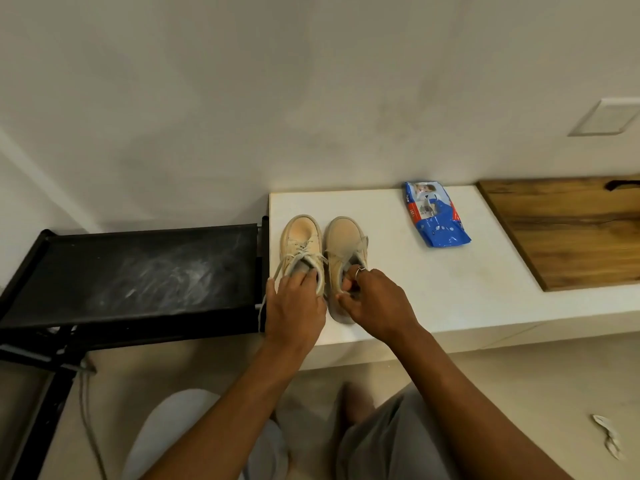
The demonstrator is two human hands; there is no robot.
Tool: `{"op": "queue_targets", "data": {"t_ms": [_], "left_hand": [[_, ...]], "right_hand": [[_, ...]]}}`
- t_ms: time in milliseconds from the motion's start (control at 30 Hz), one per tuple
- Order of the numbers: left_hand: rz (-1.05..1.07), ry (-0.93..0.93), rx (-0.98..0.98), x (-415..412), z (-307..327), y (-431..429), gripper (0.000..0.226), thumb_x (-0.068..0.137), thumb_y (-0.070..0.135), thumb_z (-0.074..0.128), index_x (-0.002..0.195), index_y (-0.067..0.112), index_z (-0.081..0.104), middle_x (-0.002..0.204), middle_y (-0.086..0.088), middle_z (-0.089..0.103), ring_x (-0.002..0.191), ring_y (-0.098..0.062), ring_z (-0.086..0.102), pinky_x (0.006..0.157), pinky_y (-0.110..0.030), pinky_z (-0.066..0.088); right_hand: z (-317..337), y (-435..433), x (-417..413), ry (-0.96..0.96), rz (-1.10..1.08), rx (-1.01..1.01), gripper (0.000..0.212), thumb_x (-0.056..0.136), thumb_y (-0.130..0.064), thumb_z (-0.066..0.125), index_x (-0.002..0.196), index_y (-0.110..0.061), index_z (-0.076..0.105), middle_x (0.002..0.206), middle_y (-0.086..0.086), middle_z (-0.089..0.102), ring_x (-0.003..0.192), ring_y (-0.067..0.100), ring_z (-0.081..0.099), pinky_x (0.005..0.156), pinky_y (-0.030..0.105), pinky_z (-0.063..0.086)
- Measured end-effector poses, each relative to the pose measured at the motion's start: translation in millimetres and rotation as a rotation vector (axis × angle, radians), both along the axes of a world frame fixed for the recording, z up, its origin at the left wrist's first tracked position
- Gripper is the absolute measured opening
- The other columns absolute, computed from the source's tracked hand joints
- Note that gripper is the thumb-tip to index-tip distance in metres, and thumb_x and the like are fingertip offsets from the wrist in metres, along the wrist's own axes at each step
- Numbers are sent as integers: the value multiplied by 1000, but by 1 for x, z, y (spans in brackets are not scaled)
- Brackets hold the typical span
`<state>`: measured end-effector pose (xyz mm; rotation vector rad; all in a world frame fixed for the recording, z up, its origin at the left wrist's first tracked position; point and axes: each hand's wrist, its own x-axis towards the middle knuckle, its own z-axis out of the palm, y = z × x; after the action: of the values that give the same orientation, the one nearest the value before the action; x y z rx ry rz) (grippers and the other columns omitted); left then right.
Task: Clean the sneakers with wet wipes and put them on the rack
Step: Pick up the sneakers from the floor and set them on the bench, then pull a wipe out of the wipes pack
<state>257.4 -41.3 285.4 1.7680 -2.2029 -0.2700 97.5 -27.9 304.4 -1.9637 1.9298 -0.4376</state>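
The left sneaker (302,242) and right sneaker (344,237), both beige, are set side by side on the white bench (433,289), toes towards the wall. The left one is gripped at its heel collar by the left hand (294,306), fingers (304,278) curled into the opening. The right one is pinched at its collar by the right hand (375,303). A blue pack of wet wipes (434,214) is laid on the bench, well apart to the right. The black rack (138,271) is placed just beside the bench, at its left.

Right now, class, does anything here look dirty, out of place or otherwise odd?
The black rack has whitish dusty smears across its top shelf. A twisted white scrap, possibly a used wipe, lies on the floor at lower right. Laces hang loose on the rack-side sneaker.
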Motion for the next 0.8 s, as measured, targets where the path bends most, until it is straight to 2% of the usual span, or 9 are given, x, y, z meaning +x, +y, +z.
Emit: {"op": "queue_targets", "data": {"t_ms": [133,200,267,367,433,500,567,733,800], "left_hand": [[37,99,-108,-1,5,-3,37,85,30,72,119,16,66,114,-4,68,105,-24,62,85,-42,55],[20,177,-157,-5,7,-3,32,83,24,75,114,15,70,110,-5,68,105,-24,63,82,-42,57],[-17,270,-163,-14,10,-4,28,84,18,75,112,14,72,110,-4,68,105,-22,63,85,-40,58],[-50,380,-24,-31,20,-9,20,92,18,65,111,16,72,111,1,66,102,-14,61,88,-28,56],[-42,385,64,-43,25,-16,15,96,21,58,99,17,72,101,3,65,89,-11,60,78,-23,54],[-16,373,113,-52,27,-24,22,97,20,53,83,16,69,87,3,63,76,-11,58,68,-27,52],[2,363,140,-55,30,-28,26,97,19,51,77,15,67,79,2,63,69,-11,58,65,-29,51],[-83,394,113,-68,35,-40,23,95,14,54,93,16,76,95,2,73,85,-14,67,79,-32,57],[-100,384,136,-74,31,-42,25,96,14,53,105,19,76,107,4,72,95,-12,67,85,-24,54]], "right_hand": [[3,-3,-8,-113,-59,-66,25,88,-47,59,79,-24,56,72,-10,60,67,12,56,62,32,52],[4,-12,-18,-168,-107,-122,20,87,-44,62,77,-27,58,74,-12,62,70,9,58,63,30,51],[3,-26,-32,-181,-151,-163,17,87,-43,63,78,-29,59,76,-15,62,73,6,59,64,26,49],[-1,-51,-60,-160,-205,-185,15,88,-42,63,85,-28,60,79,-14,63,76,7,60,65,26,50],[-6,-68,-80,-133,-240,-185,13,90,-37,65,91,-25,63,83,-13,64,78,9,61,67,27,51],[-12,-84,-101,-102,-278,-181,13,91,-33,66,98,-22,65,87,-9,65,81,11,62,68,26,51],[-18,-97,-117,-55,-308,-185,16,92,-30,65,104,-20,66,94,-8,65,87,13,62,70,24,48],[-40,-141,-162,107,-432,-137,25,96,-14,58,121,-7,63,129,9,56,112,23,56,82,29,47],[-46,-158,-182,116,-482,-77,37,93,-10,64,130,-9,59,137,10,52,119,25,54,93,33,49]]}}
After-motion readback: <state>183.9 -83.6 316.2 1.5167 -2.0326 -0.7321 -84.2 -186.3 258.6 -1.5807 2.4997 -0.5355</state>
